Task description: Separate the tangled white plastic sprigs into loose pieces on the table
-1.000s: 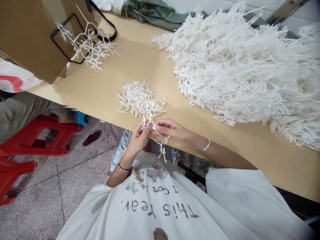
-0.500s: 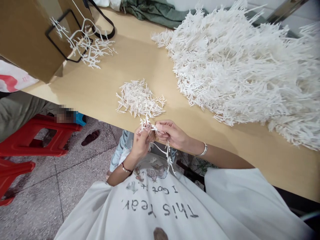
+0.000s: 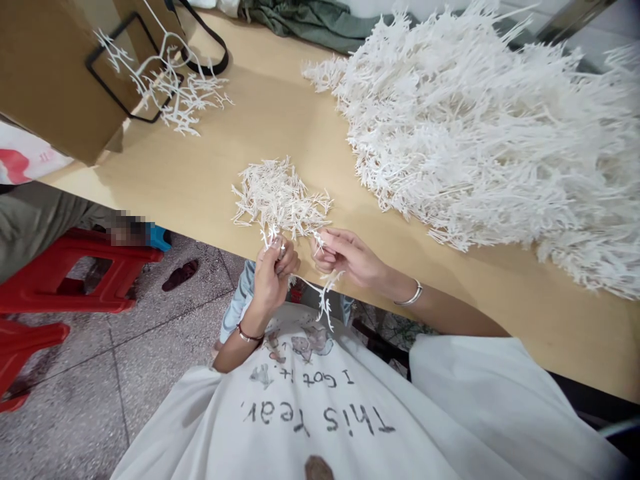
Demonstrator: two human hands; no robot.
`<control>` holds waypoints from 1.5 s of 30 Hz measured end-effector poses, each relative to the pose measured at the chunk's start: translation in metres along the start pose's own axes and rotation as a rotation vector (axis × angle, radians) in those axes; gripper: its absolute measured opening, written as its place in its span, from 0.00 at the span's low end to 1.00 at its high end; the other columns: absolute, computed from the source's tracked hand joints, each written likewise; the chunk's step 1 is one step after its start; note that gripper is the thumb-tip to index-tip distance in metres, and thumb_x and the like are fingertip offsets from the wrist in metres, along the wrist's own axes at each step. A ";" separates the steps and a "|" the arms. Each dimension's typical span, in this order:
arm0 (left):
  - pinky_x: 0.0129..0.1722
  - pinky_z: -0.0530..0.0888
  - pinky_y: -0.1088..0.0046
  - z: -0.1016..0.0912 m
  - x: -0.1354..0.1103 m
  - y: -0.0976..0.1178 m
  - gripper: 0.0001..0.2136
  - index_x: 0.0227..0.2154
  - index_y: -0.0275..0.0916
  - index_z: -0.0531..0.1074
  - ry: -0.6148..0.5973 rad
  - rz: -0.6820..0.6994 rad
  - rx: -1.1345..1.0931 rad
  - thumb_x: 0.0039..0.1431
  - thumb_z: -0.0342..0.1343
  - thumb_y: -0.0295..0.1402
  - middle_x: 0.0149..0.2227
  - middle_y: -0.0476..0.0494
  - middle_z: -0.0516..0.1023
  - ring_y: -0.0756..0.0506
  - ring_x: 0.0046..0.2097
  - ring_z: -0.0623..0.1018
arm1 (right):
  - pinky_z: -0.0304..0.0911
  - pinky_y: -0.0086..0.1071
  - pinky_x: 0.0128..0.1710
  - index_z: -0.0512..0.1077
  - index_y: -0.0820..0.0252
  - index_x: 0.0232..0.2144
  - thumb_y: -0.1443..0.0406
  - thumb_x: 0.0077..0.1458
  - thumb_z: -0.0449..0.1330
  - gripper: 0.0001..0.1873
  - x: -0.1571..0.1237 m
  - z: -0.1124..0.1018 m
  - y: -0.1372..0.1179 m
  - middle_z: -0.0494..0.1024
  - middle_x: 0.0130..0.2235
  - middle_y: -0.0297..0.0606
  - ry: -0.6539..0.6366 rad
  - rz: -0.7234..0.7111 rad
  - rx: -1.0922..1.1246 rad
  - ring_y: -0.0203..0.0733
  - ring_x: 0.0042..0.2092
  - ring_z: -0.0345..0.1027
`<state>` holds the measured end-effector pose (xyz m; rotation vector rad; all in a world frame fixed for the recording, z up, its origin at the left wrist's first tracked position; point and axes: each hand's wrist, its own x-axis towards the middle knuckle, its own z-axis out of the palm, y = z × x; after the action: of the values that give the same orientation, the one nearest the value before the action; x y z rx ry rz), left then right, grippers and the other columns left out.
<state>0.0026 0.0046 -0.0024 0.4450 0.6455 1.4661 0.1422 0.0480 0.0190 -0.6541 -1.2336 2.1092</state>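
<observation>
At the near edge of the tan table point(image 3: 210, 180), my left hand point(image 3: 273, 270) is closed round a white branched plastic strip point(image 3: 320, 293) that hangs down toward my shirt. My right hand point(image 3: 345, 257) pinches small white pieces at the strip's upper end, a few centimetres from the left hand. Just beyond both hands lies a small heap of short white plastic pieces point(image 3: 277, 197). A very large pile of white branched plastic strips point(image 3: 490, 133) covers the table's right side.
A brown cardboard box point(image 3: 55, 73) with a black strap stands at the far left, with a few emptied white frames point(image 3: 175, 93) beside it. Green cloth point(image 3: 310, 23) lies at the back. Red plastic stools point(image 3: 75, 273) and another person's leg are on the floor to the left.
My hands have drawn slightly apart and moved up toward the small heap; the strip still hangs between them. The piles have not moved.
</observation>
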 end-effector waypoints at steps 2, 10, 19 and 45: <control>0.17 0.52 0.80 -0.002 0.000 0.001 0.16 0.20 0.38 0.55 0.003 0.008 -0.003 0.55 0.56 0.36 0.15 0.59 0.46 0.57 0.17 0.45 | 0.46 0.27 0.23 0.55 0.60 0.22 0.54 0.60 0.52 0.20 0.001 -0.004 -0.003 0.55 0.22 0.27 0.015 -0.066 -0.173 0.28 0.22 0.48; 0.17 0.53 0.81 -0.003 0.001 0.002 0.15 0.20 0.38 0.56 0.005 -0.006 -0.034 0.55 0.55 0.34 0.16 0.58 0.47 0.57 0.17 0.47 | 0.49 0.31 0.29 0.57 0.59 0.27 0.60 0.65 0.43 0.15 0.018 -0.029 -0.017 0.60 0.25 0.32 0.155 -0.398 -1.393 0.35 0.26 0.53; 0.17 0.51 0.81 -0.004 0.003 0.003 0.15 0.20 0.38 0.57 0.019 -0.046 -0.033 0.53 0.57 0.36 0.16 0.58 0.48 0.57 0.17 0.47 | 0.47 0.35 0.36 0.68 0.63 0.27 0.61 0.64 0.45 0.18 0.042 -0.048 -0.022 0.71 0.28 0.39 0.128 -0.493 -1.931 0.39 0.30 0.60; 0.29 0.66 0.79 -0.002 0.000 0.013 0.03 0.29 0.40 0.67 0.017 0.045 -0.130 0.56 0.55 0.32 0.25 0.52 0.58 0.54 0.26 0.62 | 0.54 0.37 0.45 0.71 0.61 0.32 0.47 0.48 0.61 0.22 0.008 -0.005 -0.032 0.74 0.34 0.39 -0.309 -0.409 -1.393 0.43 0.39 0.64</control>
<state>-0.0080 0.0053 0.0044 0.3488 0.5528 1.5455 0.1482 0.0695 0.0445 -0.5011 -2.6895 0.7755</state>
